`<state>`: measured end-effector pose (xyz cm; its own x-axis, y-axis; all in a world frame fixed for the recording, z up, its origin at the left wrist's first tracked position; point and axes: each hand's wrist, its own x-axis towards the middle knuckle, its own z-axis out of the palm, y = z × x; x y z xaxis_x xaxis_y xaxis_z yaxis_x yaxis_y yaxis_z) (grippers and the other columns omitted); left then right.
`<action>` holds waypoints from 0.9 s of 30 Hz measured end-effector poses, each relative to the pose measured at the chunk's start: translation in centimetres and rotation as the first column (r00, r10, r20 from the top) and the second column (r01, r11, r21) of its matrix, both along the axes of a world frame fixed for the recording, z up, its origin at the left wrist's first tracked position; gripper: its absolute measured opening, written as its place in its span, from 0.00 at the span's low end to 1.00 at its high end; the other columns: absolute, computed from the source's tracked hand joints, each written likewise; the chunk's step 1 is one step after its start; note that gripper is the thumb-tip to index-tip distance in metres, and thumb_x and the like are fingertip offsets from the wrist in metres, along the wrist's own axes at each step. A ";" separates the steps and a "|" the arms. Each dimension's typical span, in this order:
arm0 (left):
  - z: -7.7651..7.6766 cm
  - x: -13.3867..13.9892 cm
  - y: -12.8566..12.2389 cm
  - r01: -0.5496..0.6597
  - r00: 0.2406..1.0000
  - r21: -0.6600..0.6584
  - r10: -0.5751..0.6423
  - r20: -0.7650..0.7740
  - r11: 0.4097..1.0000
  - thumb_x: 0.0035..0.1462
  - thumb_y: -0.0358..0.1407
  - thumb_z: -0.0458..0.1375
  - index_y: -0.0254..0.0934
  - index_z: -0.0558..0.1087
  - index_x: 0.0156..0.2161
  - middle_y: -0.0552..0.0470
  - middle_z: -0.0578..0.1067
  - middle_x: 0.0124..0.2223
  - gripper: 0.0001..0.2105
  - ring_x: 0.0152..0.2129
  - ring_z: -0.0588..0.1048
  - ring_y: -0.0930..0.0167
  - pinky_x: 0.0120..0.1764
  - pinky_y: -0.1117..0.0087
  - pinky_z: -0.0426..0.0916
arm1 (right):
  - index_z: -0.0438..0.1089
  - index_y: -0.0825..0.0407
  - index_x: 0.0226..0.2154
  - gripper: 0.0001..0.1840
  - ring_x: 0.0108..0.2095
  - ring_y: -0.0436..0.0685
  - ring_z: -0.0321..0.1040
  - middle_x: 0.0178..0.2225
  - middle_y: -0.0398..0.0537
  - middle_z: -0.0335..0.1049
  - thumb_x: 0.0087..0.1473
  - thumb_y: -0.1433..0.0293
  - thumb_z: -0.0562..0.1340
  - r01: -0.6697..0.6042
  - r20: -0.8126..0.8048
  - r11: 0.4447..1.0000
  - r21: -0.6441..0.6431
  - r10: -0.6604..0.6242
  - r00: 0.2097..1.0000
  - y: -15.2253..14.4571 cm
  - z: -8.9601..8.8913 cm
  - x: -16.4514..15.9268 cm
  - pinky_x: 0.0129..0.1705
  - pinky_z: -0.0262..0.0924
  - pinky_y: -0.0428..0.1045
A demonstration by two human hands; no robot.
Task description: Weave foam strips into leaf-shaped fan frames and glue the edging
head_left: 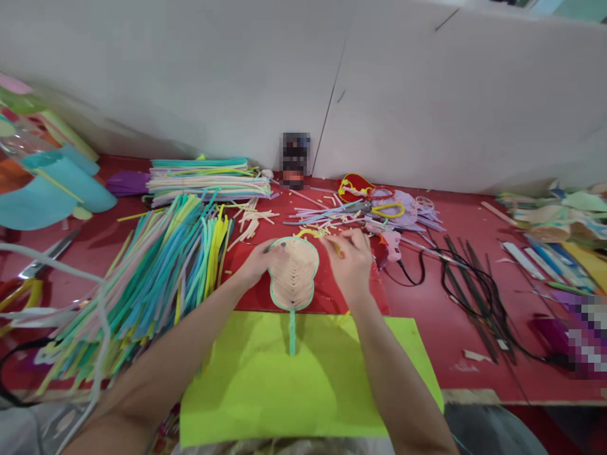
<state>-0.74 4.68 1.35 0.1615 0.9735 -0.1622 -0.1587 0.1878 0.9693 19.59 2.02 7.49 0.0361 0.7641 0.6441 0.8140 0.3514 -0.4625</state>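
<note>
A small fan-shaped craft piece (294, 272), beige with a green rim and a green stem, is upright in the middle of the head view. My left hand (258, 264) grips its upper left edge, thumb on the front. To its right, my right hand (351, 262) is raised with thumb and fingers pinched; a bit of yellow shows at the fingertips, too small to name. Behind the fan, a curled yellow strip (308, 233) lies among short cut pieces. Under the stem spreads a lime-green sheet (294, 398).
Bundled coloured pipe cleaners (165, 272) lie left, with more stacked strips (208, 183) behind. Scissors (50, 253) rest far left; yellow-handled scissors (386, 210) lie at the back. A pink glue gun (391, 245) and its black cable (474, 278) are on the right. A pale wall (237, 82) stands behind.
</note>
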 end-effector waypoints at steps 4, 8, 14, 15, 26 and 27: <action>-0.9 -0.1 0.5 0.049 0.998 -0.007 -0.049 0.027 0.999 0.47 0.47 0.61 0.33 0.74 0.41 0.47 0.77 0.40 0.20 0.35 0.73 0.67 0.41 0.67 0.65 | 0.68 0.51 0.35 0.12 0.24 0.50 0.64 0.26 0.44 0.69 0.57 0.60 0.55 0.131 -0.332 0.980 0.152 -0.074 0.940 0.1 4.5 0.9 0.28 0.60 0.48; -1.1 -0.2 0.8 0.054 0.998 0.001 -0.054 0.012 0.999 0.46 0.48 0.61 0.32 0.75 0.41 0.47 0.77 0.38 0.22 0.35 0.73 0.67 0.41 0.66 0.65 | 0.63 0.49 0.41 0.13 0.27 0.51 0.69 0.34 0.48 0.71 0.60 0.60 0.49 0.185 -0.514 0.915 0.358 0.028 0.858 2.1 8.1 0.1 0.24 0.61 0.48; -0.6 -0.5 0.7 0.061 0.998 0.009 -0.061 -0.006 0.998 0.47 0.46 0.61 0.33 0.74 0.40 0.48 0.77 0.37 0.20 0.33 0.73 0.68 0.40 0.68 0.65 | 0.70 0.51 0.39 0.10 0.40 0.58 0.69 0.38 0.52 0.73 0.56 0.68 0.56 0.029 0.076 0.994 -0.102 -0.022 0.997 9.0 4.8 -0.2 0.42 0.62 0.54; -0.5 -0.5 0.7 0.064 0.998 0.027 -0.064 -0.022 0.998 0.48 0.45 0.60 0.33 0.74 0.40 0.48 0.77 0.37 0.18 0.33 0.73 0.68 0.39 0.68 0.65 | 0.71 0.51 0.41 0.12 0.40 0.60 0.69 0.37 0.54 0.73 0.54 0.71 0.57 0.052 0.177 0.964 -0.262 -0.005 0.984 9.8 3.8 -0.4 0.42 0.61 0.55; -0.7 -2.1 1.1 0.084 0.769 0.498 0.262 -0.583 0.863 0.53 0.32 0.55 0.38 0.74 0.43 0.45 0.75 0.42 0.12 0.39 0.72 0.64 0.46 0.64 0.63 | 0.73 0.51 0.35 0.12 0.39 0.57 0.65 0.37 0.51 0.71 0.57 0.65 0.56 -0.130 0.261 0.925 -0.357 0.232 0.937 12.9 0.7 -10.7 0.41 0.57 0.50; -0.6 -2.1 1.0 0.074 0.732 0.527 0.312 -0.605 0.847 0.54 0.32 0.54 0.38 0.74 0.42 0.45 0.74 0.41 0.11 0.40 0.71 0.64 0.46 0.63 0.63 | 0.73 0.51 0.34 0.12 0.39 0.57 0.65 0.36 0.51 0.71 0.57 0.65 0.56 -0.137 0.273 0.927 -0.349 0.240 0.932 13.6 0.5 -11.8 0.40 0.57 0.50</action>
<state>-2.87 5.73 0.72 0.0806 0.9446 0.3182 0.5539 -0.3078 0.7736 7.83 15.62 7.99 -0.2876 0.9026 0.3204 0.8661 0.3879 -0.3153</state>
